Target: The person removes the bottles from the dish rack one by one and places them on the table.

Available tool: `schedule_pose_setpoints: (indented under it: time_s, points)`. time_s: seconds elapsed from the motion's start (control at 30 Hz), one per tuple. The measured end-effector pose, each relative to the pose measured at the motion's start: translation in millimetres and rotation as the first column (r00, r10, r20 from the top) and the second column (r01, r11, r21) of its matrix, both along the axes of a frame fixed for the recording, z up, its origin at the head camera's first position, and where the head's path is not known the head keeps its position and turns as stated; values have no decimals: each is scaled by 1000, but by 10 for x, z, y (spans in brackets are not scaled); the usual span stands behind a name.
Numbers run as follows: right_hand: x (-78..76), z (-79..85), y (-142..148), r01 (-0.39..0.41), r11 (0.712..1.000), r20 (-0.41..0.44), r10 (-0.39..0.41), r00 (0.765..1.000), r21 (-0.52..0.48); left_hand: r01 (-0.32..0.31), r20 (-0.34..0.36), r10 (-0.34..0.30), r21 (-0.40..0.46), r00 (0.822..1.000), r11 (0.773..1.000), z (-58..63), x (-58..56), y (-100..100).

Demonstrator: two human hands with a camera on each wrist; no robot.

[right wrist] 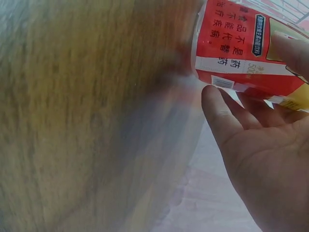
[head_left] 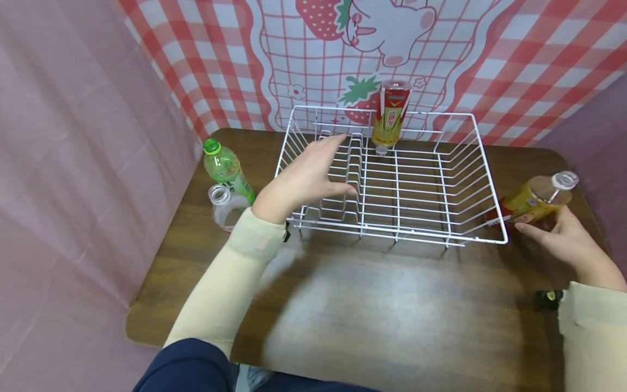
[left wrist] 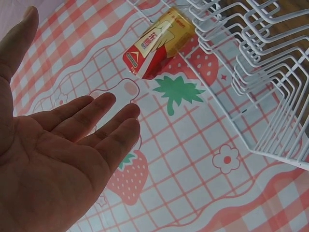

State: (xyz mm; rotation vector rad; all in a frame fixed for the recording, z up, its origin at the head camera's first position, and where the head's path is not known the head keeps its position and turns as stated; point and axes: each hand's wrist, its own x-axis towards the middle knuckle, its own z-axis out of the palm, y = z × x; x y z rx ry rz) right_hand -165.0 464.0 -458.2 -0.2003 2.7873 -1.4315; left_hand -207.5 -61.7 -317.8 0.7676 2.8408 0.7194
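Note:
Over the left part of the white wire dish rack, my left hand hovers with its fingers extended and its palm bare. At the right of the table, my right hand grips a clear plastic bottle with a red and yellow label. Its open neck points up and right, and in the right wrist view the thumb and fingers lie on either side of its label. A similar bottle rests upside down at the rack's back, neck down; the left wrist view shows this bottle too.
Left of the rack stand a green bottle with a green cap and a clear capless bottle. A strawberry-print cloth hangs behind the rack, and pink curtains flank the wooden table.

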Motion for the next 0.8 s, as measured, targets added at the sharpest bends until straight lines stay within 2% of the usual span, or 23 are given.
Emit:
schedule_pose_setpoints:
  time_s: [0.3,0.57,0.8]
  points:
    - [81,-59,37,22,997,53,-18,998,-73,8,-17,-8,18,1000,1000,-17,-3,-7]
    - [193,-62,28,77,995,114,-83,990,59,-7,-15,7,2,1000,1000,-15,5,-22]
    - [260,-14,15,108,992,81,-113,990,72,-14,-9,14,3,1000,1000,-25,7,-18]
